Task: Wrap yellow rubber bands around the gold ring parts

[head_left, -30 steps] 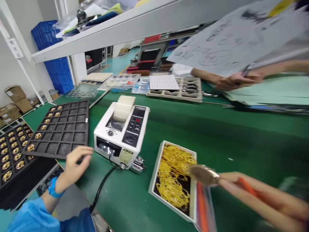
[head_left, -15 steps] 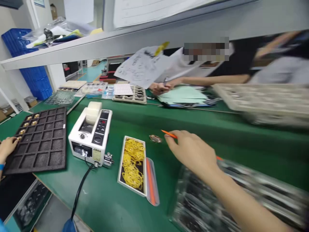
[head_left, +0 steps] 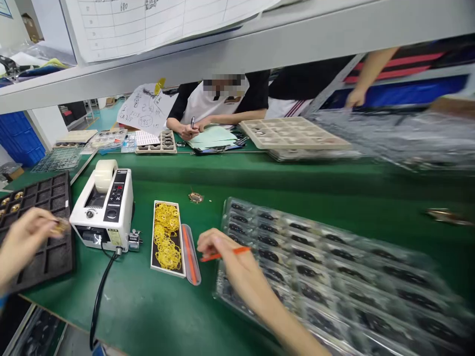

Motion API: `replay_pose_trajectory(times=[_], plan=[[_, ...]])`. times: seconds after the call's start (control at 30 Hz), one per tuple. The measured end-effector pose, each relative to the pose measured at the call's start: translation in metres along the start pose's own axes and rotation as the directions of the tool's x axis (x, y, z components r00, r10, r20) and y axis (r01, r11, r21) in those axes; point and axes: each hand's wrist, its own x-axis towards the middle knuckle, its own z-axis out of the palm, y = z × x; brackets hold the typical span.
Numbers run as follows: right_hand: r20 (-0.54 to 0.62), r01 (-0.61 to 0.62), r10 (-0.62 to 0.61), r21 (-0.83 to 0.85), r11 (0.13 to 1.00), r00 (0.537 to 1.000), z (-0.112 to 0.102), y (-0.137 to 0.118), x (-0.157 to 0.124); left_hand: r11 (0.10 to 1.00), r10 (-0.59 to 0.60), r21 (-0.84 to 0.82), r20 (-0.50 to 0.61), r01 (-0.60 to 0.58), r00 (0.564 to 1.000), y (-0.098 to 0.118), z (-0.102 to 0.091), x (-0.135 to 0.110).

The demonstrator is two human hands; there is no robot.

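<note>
i'm pinching the blurred gold-toned piece (head_left: 60, 227) in my left hand (head_left: 26, 241), over the black compartment tray (head_left: 56, 201); my half-curled right hand (head_left: 232, 263) grips an orange stick (head_left: 242, 250). looks like a carrying step, calling next for a steady pinch.

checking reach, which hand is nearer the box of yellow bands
Right. The right hand is right of the box of yellow bands, beyond a slim case; the left hand is farther off, left, past the white dispenser.
</note>
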Motion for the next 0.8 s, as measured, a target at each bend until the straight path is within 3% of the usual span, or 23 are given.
replay_pose_trajectory(times=[0.03,0.1,0.17,0.27,0.4,0.5,0.67,0.8], plan=[[0.024,-0.055,0.052,0.157,0.986,0.998,0.0,-0.003,-0.001,0.986,-0.023,-0.159,0.202,0.056,0.979,0.01,0.031,-0.012],[0.137,-0.176,0.132,0.391,0.903,0.982,0.001,-0.005,-0.004,0.914,-0.056,-0.32,0.51,0.25,0.858,0.02,0.089,-0.029],[0.241,-0.263,0.16,0.497,0.827,0.957,0.004,-0.003,-0.009,0.825,-0.052,-0.415,0.62,0.383,0.783,0.02,0.134,-0.035],[0.2,-0.221,0.135,0.509,0.832,0.97,0.012,0.001,-0.02,0.704,-0.088,-0.511,0.626,0.494,0.774,0.012,0.173,-0.031],[0.151,-0.108,0.06,0.337,0.935,0.987,0.021,0.004,-0.031,0.61,-0.085,-0.616,0.575,0.499,0.814,0.008,0.185,-0.028],[0.148,-0.056,0.016,0.272,0.961,0.989,0.028,0.004,-0.034,0.584,-0.044,-0.657,0.561,0.477,0.826,0.008,0.184,-0.033],[0.068,0.052,-0.072,0.25,0.967,0.995,0.036,0.005,-0.037,0.525,0.063,-0.702,0.596,0.481,0.801,0.003,0.182,-0.04],[0.115,0.284,-0.301,0.14,0.948,0.947,0.03,0.002,-0.033,0.512,0.081,-0.681,0.644,0.523,0.761,0.0,0.179,-0.039]])
